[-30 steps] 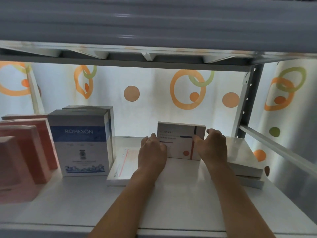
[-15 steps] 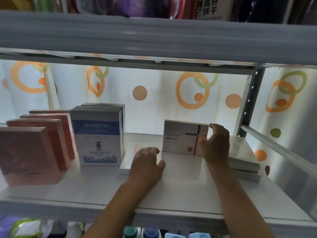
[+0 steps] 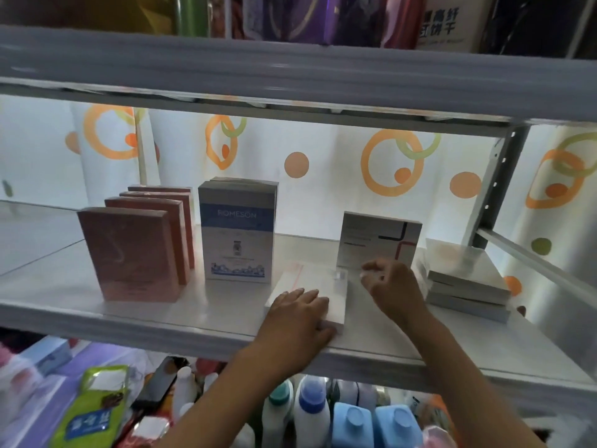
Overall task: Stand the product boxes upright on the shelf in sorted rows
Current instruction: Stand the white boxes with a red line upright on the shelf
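On the white shelf [image 3: 206, 315] a row of red boxes [image 3: 139, 250] stands upright at the left. Beside it stand two blue-and-white ROMESON boxes [image 3: 237, 231], one behind the other. A white box with a red and black cross [image 3: 378, 240] stands upright further right. A flat white box [image 3: 310, 282] lies in front of it. My left hand [image 3: 297, 318] rests on that flat box's near end, with the thumb curled round its front edge. My right hand [image 3: 391, 289] hovers with spread fingers just in front of the upright white box and holds nothing.
A stack of flat white boxes [image 3: 465, 279] lies at the shelf's right end, beside the grey upright post [image 3: 497, 185]. The shelf above [image 3: 290, 69] hangs low overhead. Bottles [image 3: 352, 418] and packets [image 3: 90, 412] fill the level below.
My right hand let go of the upright white box and drew back towards me. My left hand slid to the near end of the flat box. The view pulled back and lower.
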A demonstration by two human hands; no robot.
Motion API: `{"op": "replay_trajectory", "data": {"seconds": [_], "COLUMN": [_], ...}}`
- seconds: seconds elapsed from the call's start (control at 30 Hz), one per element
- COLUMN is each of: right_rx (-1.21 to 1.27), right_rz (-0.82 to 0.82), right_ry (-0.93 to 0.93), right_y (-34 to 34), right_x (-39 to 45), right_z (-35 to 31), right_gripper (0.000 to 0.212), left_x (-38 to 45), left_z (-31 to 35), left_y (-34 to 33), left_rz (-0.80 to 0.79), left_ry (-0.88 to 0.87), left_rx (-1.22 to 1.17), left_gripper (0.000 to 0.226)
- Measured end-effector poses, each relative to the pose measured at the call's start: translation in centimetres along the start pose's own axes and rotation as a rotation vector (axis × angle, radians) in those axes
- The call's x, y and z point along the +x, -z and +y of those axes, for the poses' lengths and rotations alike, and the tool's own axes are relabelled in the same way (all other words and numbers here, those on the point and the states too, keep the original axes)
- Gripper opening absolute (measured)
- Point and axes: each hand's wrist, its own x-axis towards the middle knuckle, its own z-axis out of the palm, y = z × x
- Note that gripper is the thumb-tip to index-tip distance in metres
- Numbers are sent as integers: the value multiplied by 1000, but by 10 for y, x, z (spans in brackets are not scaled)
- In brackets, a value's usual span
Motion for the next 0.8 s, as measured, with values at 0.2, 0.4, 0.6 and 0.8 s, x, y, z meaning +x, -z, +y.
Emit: {"op": "replay_trajectory", "data": {"seconds": [0.2,0.4,0.6,0.8], "right_rx": [39,119,514,704], "right_rz": [-310,-381,-186,-74], "right_ry": [-202,-226,-308,-243], "right_y": [-9,-4,19,29], "right_x": [-4,-9,-18,-27], "right_z": [-14,-24,-26,-46], "right_gripper": [64,43,25,29], "left_x": [-22,-37,-41,-19], "left_z": [-12,-24,-25,-13], "left_y": [9,15,39,59], "left_rz": [-34,-95,14,237], "left_ry": [-123,-185,-93,212], "left_rx": [-16,-13,-480,-969], "left_gripper": [45,62,38,17]}}
